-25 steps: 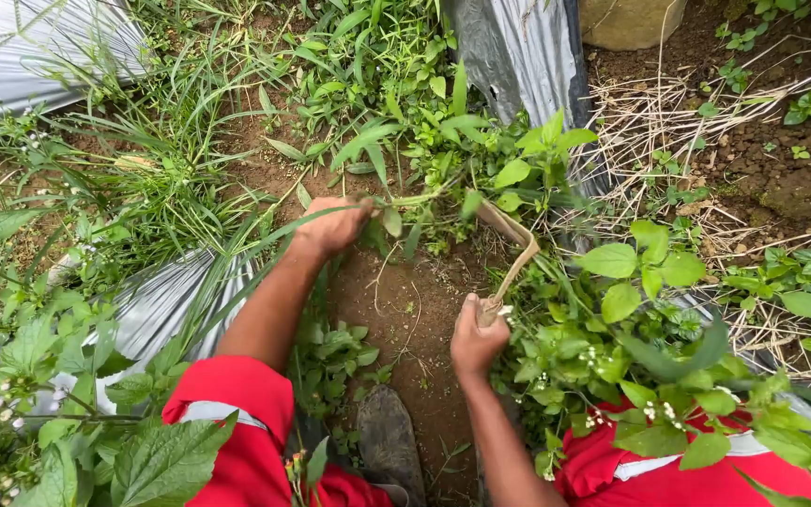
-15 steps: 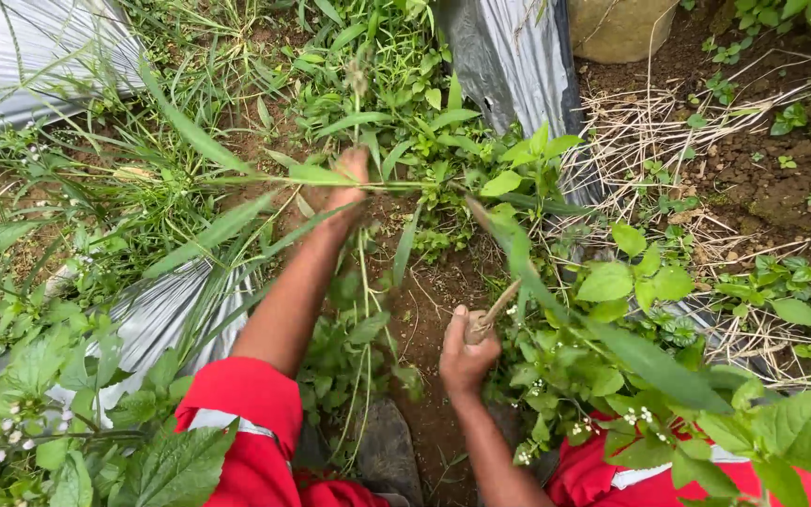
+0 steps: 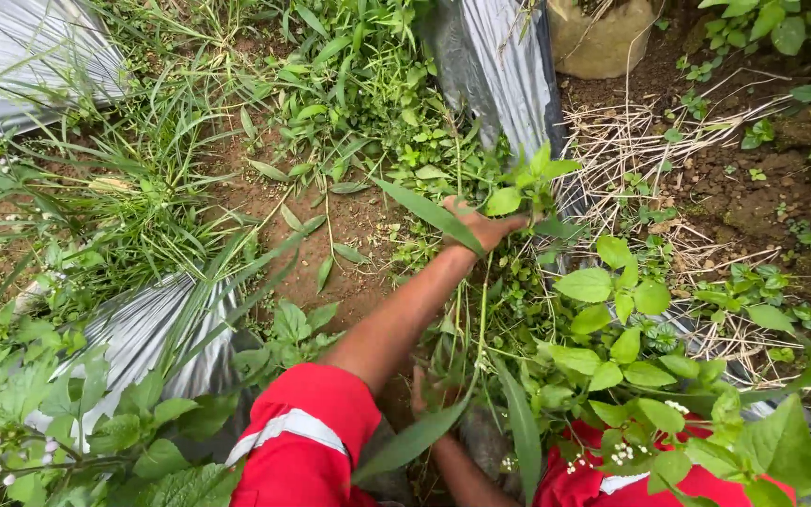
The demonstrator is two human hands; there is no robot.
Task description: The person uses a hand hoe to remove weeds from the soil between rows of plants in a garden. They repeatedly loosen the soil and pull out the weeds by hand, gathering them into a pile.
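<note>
Two bare hands work low among weeds on a strip of brown soil [image 3: 349, 225] between sheets of silver plastic mulch [image 3: 152, 324]. The left hand [image 3: 482, 225] reaches forward and across to the right, its arm stretched out from a red sleeve [image 3: 302, 432] with a pale reflective band; its fingers are curled shut around a bunch of green stems and leaves [image 3: 518, 188] at the edge of the plastic — a long grass blade [image 3: 429, 214] lies across the wrist. The right hand [image 3: 424, 390] sits much lower and closer to the body, mostly buried under grass blades and broad leaves, so whether its fingers are apart or closed cannot be told, nor whether it holds anything. A leafy plant with small white flowers [image 3: 621, 347] stands just to the right of both arms, over the second red sleeve [image 3: 593, 474]. Further right lies a patch of dry straw [image 3: 631, 141] on dark earth, and a tan sack [image 3: 598, 38] stands at the top edge beside another fold of plastic [image 3: 495, 66]. Tufts of tall grass [image 3: 143, 207] crowd the left side of the soil strip, with loose cut leaves [image 3: 321, 188] scattered on the bare ground between them and the left hand.
</note>
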